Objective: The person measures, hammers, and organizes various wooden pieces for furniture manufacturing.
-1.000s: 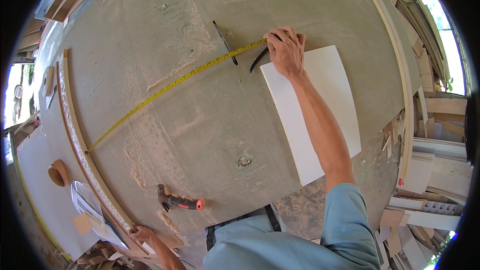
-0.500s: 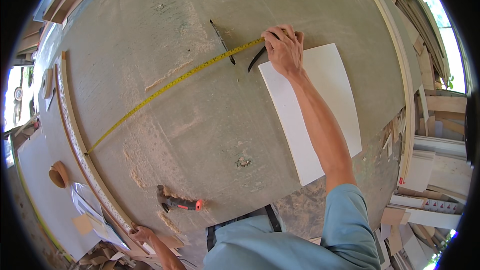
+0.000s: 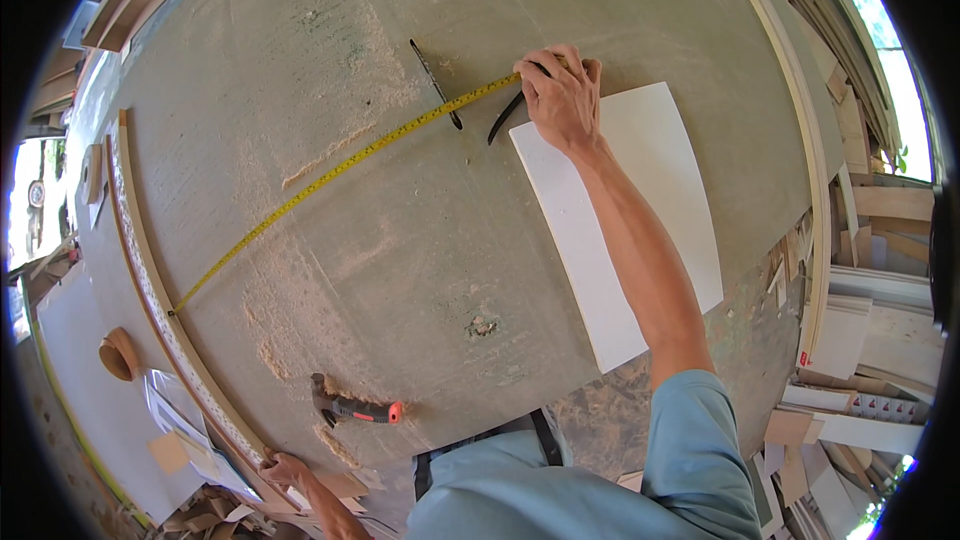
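My right hand (image 3: 565, 95) is closed round a tape measure, its case mostly hidden by my fingers. From it the yellow tape blade (image 3: 350, 157) runs left across the table to a long wooden strip (image 3: 150, 270), where its end touches the inner edge. A black wrist strap (image 3: 505, 118) hangs beside this hand. Under the blade lies a thin dark pencil-like stick (image 3: 435, 82). Down at the near left, my left hand (image 3: 287, 472) grips the strip's near end. A white board (image 3: 625, 220) lies beneath my right forearm.
A hammer (image 3: 355, 407) with a black and red handle lies near the table's front edge. Sawdust streaks the worktable (image 3: 450, 250). A round brown object (image 3: 118, 354) sits beyond the strip. Another wooden rail (image 3: 800, 110) borders the right side, with stacked board offcuts (image 3: 880, 340) past it.
My right hand has shifted very slightly left, with the tape measure in it. The blade's far end stays at the wooden strip. My left hand has not visibly moved.
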The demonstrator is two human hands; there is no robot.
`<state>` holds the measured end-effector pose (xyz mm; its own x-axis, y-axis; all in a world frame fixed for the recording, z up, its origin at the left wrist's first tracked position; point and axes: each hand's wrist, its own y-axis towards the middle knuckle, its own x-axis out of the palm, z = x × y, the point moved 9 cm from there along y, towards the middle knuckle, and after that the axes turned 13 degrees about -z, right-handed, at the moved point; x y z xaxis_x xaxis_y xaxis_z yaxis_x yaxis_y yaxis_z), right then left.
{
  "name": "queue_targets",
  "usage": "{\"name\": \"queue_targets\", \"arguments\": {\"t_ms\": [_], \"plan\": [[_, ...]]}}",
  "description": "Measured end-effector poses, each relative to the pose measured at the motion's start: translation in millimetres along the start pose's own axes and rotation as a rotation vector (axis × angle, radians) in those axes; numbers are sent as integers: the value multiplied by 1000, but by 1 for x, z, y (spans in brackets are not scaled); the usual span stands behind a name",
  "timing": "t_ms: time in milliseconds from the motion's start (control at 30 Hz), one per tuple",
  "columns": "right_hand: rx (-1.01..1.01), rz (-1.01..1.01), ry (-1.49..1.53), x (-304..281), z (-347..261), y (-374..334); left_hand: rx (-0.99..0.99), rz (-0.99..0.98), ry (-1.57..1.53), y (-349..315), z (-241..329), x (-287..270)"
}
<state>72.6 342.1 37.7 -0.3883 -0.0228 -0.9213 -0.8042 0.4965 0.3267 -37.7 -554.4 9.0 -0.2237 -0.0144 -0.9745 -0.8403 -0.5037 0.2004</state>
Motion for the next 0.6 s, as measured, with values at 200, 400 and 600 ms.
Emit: {"name": "queue_targets", "arguments": {"t_ms": [200,400,600], "plan": [[1,-11,-2,1,1,0,-39,-38,-16,7,-8,4],[-15,-7,5,-1,-1,1,-65,-83,-19,10,-11,8],[-20,-20,11,3,-2,2,-58,-58,-4,8,-9,9]]}}
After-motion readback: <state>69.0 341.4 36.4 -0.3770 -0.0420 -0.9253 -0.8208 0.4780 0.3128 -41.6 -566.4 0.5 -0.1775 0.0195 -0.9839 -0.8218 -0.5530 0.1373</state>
